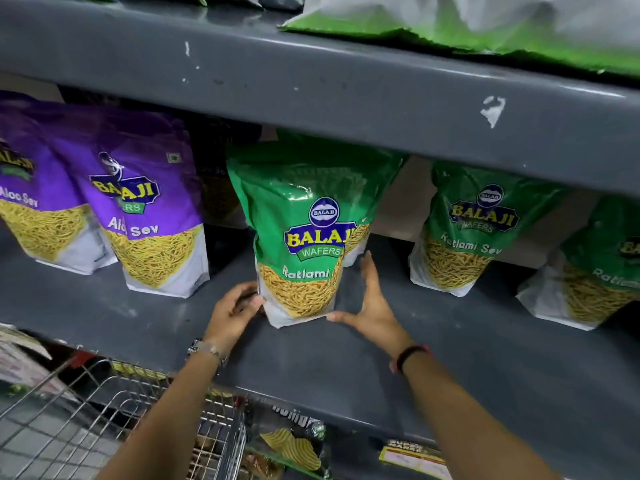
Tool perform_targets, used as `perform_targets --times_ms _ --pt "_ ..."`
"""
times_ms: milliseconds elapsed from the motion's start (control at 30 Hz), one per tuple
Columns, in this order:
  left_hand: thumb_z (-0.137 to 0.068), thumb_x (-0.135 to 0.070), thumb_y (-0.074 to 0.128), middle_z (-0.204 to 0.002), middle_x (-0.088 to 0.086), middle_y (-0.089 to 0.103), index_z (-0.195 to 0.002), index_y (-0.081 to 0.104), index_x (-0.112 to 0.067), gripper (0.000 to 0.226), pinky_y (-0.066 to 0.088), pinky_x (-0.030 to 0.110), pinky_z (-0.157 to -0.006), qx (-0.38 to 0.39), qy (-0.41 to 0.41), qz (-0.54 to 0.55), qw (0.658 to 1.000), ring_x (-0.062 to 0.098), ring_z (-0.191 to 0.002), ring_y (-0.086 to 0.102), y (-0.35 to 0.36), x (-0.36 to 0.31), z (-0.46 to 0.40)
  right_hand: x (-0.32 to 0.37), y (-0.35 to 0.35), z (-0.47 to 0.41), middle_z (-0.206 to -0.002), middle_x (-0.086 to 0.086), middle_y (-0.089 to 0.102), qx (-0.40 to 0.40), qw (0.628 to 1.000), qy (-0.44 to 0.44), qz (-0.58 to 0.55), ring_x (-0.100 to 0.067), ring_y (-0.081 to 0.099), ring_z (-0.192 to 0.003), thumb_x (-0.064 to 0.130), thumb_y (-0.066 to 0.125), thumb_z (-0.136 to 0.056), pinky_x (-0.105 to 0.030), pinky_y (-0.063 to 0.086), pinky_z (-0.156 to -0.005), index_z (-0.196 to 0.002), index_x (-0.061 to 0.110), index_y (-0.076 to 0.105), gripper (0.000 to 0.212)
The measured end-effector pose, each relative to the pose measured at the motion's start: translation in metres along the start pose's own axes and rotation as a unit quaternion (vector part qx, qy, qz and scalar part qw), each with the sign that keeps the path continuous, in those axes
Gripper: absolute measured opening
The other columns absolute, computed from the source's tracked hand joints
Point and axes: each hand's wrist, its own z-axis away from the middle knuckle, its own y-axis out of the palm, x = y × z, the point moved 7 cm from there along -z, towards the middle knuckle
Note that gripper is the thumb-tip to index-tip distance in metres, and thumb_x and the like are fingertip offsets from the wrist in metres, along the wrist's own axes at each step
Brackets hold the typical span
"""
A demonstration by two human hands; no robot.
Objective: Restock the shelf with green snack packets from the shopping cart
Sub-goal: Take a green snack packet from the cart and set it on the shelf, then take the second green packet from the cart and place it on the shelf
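Observation:
A green Ratlami Sev packet (304,230) stands upright on the grey middle shelf (433,358), with another green packet partly hidden right behind it. My left hand (233,311) touches the packet's lower left corner with curled fingers. My right hand (369,303) is flat and spread against its lower right side. Two more green packets (474,226) (595,268) stand farther right on the same shelf. The wire shopping cart (114,417) is at the lower left; I see no green packets in the part that shows.
Purple Aloo Sev packets (149,216) stand to the left on the same shelf. The upper shelf edge (311,91) hangs low over the packets, with green bags lying on top. Chip bags (294,448) fill the shelf below.

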Motion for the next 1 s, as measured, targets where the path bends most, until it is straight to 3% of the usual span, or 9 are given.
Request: perform_targets --times_ms 133,200,267,333,567,667,733,867,1000 --pt "-0.066 -0.024 0.074 -0.118 0.002 0.055 -0.121 0.046 -0.010 0.063 0.042 0.005 -0.086 0.060 0.002 0.015 0.998 -0.024 -0.082 0.055 0.013 -0.007 0.006 0.001 0.022 -0.011 -0.138 0.010 0.031 0.041 0.998 0.016 -0.035 -0.009 0.027 -0.132 0.001 0.080 -0.061 -0.010 0.029 -0.101 -0.141 0.019 0.009 0.109" --pt "-0.038 -0.059 0.077 -0.112 -0.010 0.058 -0.120 0.044 -0.023 0.095 0.042 0.006 -0.089 0.084 -0.010 -0.030 0.996 -0.020 -0.091 0.055 0.016 0.000 0.006 -0.003 0.024 -0.008 -0.134 0.003 0.044 -0.018 0.999 0.019 -0.035 -0.015 0.040 -0.127 0.010 0.086 -0.053 -0.028 0.037 -0.106 -0.136 0.021 0.023 0.105" --pt "-0.030 -0.073 0.070 -0.106 -0.023 0.058 -0.114 0.040 -0.037 0.096 0.044 0.018 -0.093 0.076 -0.020 -0.076 0.994 -0.009 -0.100 0.056 0.014 0.005 0.004 -0.003 0.024 0.001 -0.123 0.001 0.047 -0.089 0.996 0.013 0.000 -0.016 0.045 -0.119 0.027 0.089 -0.040 -0.036 0.042 -0.102 -0.129 0.020 0.033 0.105" --pt "-0.038 -0.064 0.070 -0.107 -0.034 0.056 -0.118 0.035 -0.043 0.090 0.041 0.027 -0.097 0.081 -0.014 -0.096 0.992 -0.003 -0.105 0.054 0.017 0.004 0.004 -0.001 0.025 0.014 -0.114 0.002 0.043 -0.140 0.990 0.013 0.033 -0.017 0.043 -0.115 0.030 0.090 -0.039 -0.033 0.041 -0.096 -0.128 0.018 0.034 0.105" --pt "-0.047 -0.060 0.064 -0.132 -0.011 0.037 -0.138 0.021 -0.021 0.108 0.037 0.025 -0.101 0.076 -0.010 -0.097 0.992 0.010 -0.121 0.043 0.019 -0.004 0.007 0.000 0.031 0.023 -0.123 -0.010 0.040 -0.167 0.984 0.044 0.033 -0.024 0.032 -0.124 0.025 0.088 -0.050 -0.039 0.035 -0.101 -0.131 0.014 0.030 0.100" --pt "-0.070 -0.026 0.071 -0.146 0.005 0.033 -0.139 0.015 -0.016 0.090 0.030 0.025 -0.105 0.061 -0.034 -0.047 0.996 0.017 -0.131 0.036 0.019 0.001 0.016 -0.004 0.031 0.043 -0.124 -0.013 0.036 -0.230 0.971 0.066 0.015 -0.027 0.032 -0.121 0.024 0.085 -0.055 -0.045 0.033 -0.104 -0.133 0.012 0.027 0.097" --pt "-0.079 -0.005 0.061 -0.148 0.012 0.029 -0.139 0.016 -0.012 0.074 0.027 0.027 -0.105 0.020 -0.053 -0.004 0.998 0.018 -0.130 0.032 0.007 0.002 0.034 0.009 0.039 0.070 -0.112 -0.004 0.038 -0.277 0.961 0.006 0.030 -0.021 0.038 -0.109 0.022 0.079 -0.065 -0.041 0.037 -0.100 -0.123 0.012 0.037 0.072" --pt "-0.080 0.001 0.057 -0.137 0.019 0.044 -0.128 0.039 -0.006 0.052 0.036 0.035 -0.103 -0.069 -0.079 0.003 0.995 0.021 -0.120 0.044 -0.068 0.008 0.091 0.051 0.114 0.107 -0.098 0.020 0.036 -0.097 0.984 -0.147 0.023 0.012 0.041 -0.093 0.024 0.056 -0.080 -0.006 0.035 -0.086 -0.103 0.023 0.044 0.026" --pt "-0.079 -0.002 0.059 -0.123 0.024 0.055 -0.115 0.051 -0.004 0.037 0.042 0.046 -0.098 -0.229 -0.151 -0.156 0.949 0.036 -0.113 0.053 -0.190 0.046 0.195 0.057 0.225 0.114 -0.109 -0.005 0.053 0.217 0.961 -0.146 0.087 0.002 0.049 -0.096 0.006 0.060 -0.081 -0.005 0.035 -0.089 -0.111 0.007 0.050 0.032"
